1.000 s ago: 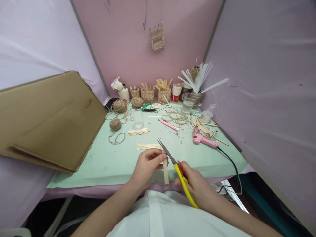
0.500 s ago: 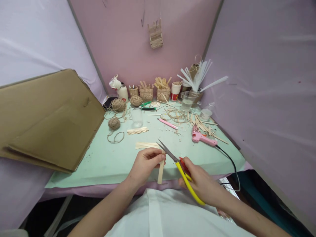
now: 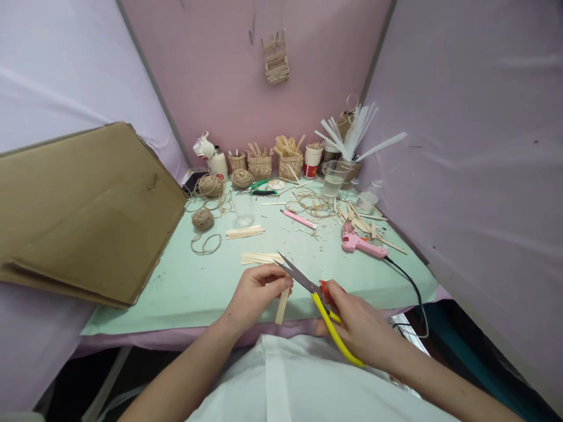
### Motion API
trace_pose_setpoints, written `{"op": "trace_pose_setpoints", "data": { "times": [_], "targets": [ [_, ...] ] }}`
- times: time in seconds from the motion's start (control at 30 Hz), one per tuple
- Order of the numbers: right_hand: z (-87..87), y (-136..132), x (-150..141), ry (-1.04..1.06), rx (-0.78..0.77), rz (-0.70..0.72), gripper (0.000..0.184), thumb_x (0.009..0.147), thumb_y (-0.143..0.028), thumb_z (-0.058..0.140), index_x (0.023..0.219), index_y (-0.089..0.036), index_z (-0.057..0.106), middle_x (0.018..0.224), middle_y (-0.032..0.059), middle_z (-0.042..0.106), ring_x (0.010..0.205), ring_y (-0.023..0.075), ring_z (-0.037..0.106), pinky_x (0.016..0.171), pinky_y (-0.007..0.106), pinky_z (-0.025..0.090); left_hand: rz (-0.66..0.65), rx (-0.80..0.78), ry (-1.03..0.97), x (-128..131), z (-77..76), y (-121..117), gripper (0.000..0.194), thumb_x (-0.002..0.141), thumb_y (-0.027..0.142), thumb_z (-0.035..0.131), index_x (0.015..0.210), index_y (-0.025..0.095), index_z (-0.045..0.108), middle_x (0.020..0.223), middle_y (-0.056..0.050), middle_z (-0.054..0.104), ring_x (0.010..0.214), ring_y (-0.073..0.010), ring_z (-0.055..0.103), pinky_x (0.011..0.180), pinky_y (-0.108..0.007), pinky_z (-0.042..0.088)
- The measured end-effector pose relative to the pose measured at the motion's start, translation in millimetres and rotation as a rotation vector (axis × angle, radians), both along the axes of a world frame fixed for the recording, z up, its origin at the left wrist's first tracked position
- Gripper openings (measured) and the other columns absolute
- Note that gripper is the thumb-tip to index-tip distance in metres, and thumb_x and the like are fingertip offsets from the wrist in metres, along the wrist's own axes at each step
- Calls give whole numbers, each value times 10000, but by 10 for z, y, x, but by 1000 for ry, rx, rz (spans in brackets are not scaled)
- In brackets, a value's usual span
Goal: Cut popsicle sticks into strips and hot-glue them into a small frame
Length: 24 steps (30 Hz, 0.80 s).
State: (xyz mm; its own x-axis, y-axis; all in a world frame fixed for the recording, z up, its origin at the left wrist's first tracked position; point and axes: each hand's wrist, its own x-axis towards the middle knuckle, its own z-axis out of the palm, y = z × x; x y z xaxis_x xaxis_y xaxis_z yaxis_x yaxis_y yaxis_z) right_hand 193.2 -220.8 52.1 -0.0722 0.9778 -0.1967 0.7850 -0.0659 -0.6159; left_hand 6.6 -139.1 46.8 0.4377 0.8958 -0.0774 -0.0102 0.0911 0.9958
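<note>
My left hand pinches the top of a flat wooden stick, which hangs down and tilts a little to the left, just above the near edge of the mint-green table. My right hand grips yellow-handled scissors. Their grey blades are slightly parted and point up-left, with the tips right at my left fingertips, at the stick's upper end. Both hands hover over my white-clothed lap.
Loose wooden sticks lie just beyond my hands. A pink glue gun with a black cord lies at the right. Twine balls, a plastic cup, stick baskets and cups stand at the back. Cardboard leans at left.
The stick's lower end has swung from straight down toward the left. The scissors and my right hand have shifted slightly right and down, staying at the stick's top.
</note>
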Motion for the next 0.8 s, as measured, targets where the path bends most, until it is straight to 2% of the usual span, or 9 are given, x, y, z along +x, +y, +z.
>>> {"op": "trace_pose_setpoints", "data": {
  "times": [0.17, 0.3, 0.4, 0.47, 0.57, 0.67, 0.8],
  "targets": [
    [-51, 2, -22, 97, -19, -12, 267, 768, -325, 555, 762, -243, 301, 684, -44, 490, 569, 135, 417, 523, 226, 251, -45, 118, 118, -71, 116, 93, 92, 697, 245, 656, 690, 165, 700, 686, -27, 639, 644, -139, 582, 605, -229, 463],
    [-86, 34, -21, 206, -9, -49, 231, 769, -286, 518, 772, -245, 291, 673, -51, 503, 583, 136, 444, 542, 230, 282, -31, 377, 276, -244, 330, 342, 160, 740, 316, 635, 764, 180, 715, 770, -50, 671, 708, -161, 596, 618, -228, 453],
    [-94, 82, -10, 246, -6, -81, 247, 771, -293, 506, 752, -246, 264, 640, -67, 477, 552, 126, 408, 530, 231, 281, 90, 663, 472, -361, 397, 653, 188, 779, 338, 596, 785, 190, 712, 817, -60, 681, 759, -173, 595, 651, -237, 435],
    [-100, 119, -3, 255, 0, -97, 241, 775, -294, 493, 745, -245, 259, 634, -70, 463, 543, 121, 394, 528, 231, 284, 132, 868, 659, -396, 352, 892, 210, 819, 315, 540, 825, 196, 713, 836, -63, 677, 766, -176, 590, 674, -253, 416],
    [-130, 171, 11, 256, 11, -114, 209, 786, -300, 470, 747, -242, 272, 654, -61, 482, 562, 124, 419, 543, 237, 301, 111, 1024, 958, -389, 197, 1218, 266, 864, 271, 452, 890, 202, 708, 913, -83, 669, 827, -200, 591, 667, -274, 386],
    [-189, 213, 31, 248, 20, -126, 210, 788, -315, 471, 745, -242, 280, 662, -63, 479, 570, 124, 427, 546, 238, 311, 57, 1052, 1178, -351, 37, 1416, 257, 856, 220, 443, 912, 207, 694, 937, -95, 657, 851, -210, 585, 639, -273, 368],
    [-262, 242, 59, 195, 55, -136, 249, 772, -364, 517, 743, -241, 304, 649, -69, 452, 562, 124, 404, 537, 239, 312, -24, 1054, 1326, -326, -102, 1477, 259, 844, 165, 431, 944, 192, 669, 950, -100, 650, 875, -214, 581, 646, -277, 368]
  ]
}}
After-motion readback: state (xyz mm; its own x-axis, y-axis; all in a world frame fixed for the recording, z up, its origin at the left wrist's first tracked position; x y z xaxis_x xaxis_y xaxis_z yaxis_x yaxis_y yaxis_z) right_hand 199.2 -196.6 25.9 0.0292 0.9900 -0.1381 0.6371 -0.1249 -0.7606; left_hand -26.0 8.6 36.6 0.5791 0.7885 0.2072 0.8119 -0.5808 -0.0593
